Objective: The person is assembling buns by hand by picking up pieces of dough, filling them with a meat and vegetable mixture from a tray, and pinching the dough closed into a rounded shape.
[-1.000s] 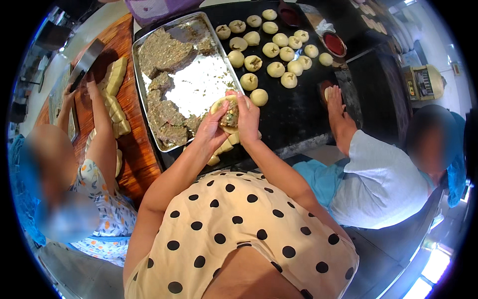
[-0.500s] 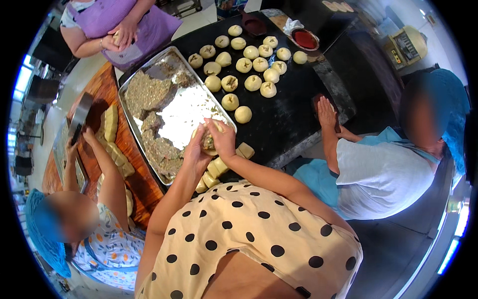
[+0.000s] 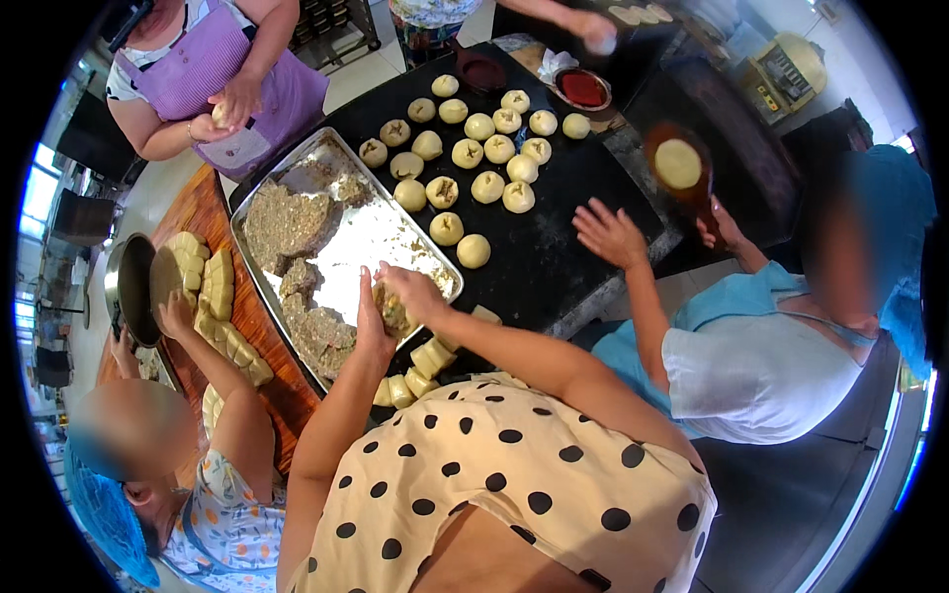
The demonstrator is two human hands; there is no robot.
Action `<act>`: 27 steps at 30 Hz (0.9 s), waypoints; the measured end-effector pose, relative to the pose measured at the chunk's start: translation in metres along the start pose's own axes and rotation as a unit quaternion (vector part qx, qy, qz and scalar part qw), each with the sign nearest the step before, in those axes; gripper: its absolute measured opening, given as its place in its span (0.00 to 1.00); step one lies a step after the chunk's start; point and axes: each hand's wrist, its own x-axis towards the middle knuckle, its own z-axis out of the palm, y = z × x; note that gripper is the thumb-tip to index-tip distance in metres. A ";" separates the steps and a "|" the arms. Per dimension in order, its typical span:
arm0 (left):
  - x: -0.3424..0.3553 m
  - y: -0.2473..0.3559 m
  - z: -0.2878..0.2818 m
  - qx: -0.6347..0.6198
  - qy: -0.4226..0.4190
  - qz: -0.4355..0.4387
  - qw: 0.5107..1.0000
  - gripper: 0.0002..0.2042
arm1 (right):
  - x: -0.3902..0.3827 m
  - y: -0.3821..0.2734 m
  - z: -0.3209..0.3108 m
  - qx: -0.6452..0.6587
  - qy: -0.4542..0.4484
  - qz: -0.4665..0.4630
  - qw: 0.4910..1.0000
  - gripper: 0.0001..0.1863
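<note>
Cream-coloured dough round with speckled brown filling [image 3: 395,317], just left of the frame's centre, could spill if your right hand [image 3: 419,296], curled around it, squeezes unevenly against your straight-fingered left hand [image 3: 371,324].

Floor is covered in pale tiles [image 3: 358,74] | black-topped table [image 3: 539,259] is flanked on the left by reddish-brown wooden table [image 3: 285,383] | dark rack [image 3: 334,22] is seen beyond | bright light is admitted through window [image 3: 42,163] at left edge
</note>
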 end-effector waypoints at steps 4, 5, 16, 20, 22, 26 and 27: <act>0.021 -0.013 -0.026 0.056 0.092 -0.004 0.994 0.31 | -0.026 -0.011 0.015 -0.105 0.099 -0.161 0.976 0.26; 0.033 -0.013 -0.038 0.106 0.067 -0.001 0.992 0.32 | -0.026 -0.008 0.018 -0.102 0.115 -0.159 0.975 0.25; -0.010 0.000 -0.015 -0.157 -0.026 0.112 0.981 0.30 | -0.020 -0.021 0.056 0.139 0.205 -0.114 0.962 0.17; -0.044 0.015 -0.019 -0.147 -0.037 0.109 0.982 0.33 | -0.025 -0.022 0.041 0.005 0.090 -0.200 0.976 0.15; -0.035 0.007 -0.033 -0.131 -0.031 0.097 0.986 0.33 | -0.026 -0.030 0.039 0.086 0.058 -0.162 0.981 0.16; -0.041 0.002 -0.006 -0.044 0.112 0.165 0.979 0.24 | -0.037 -0.044 0.043 -0.017 0.073 -0.232 0.970 0.16; -0.040 -0.002 -0.013 -0.053 0.077 0.204 0.974 0.23 | -0.041 -0.044 0.047 -0.065 0.090 -0.283 0.953 0.16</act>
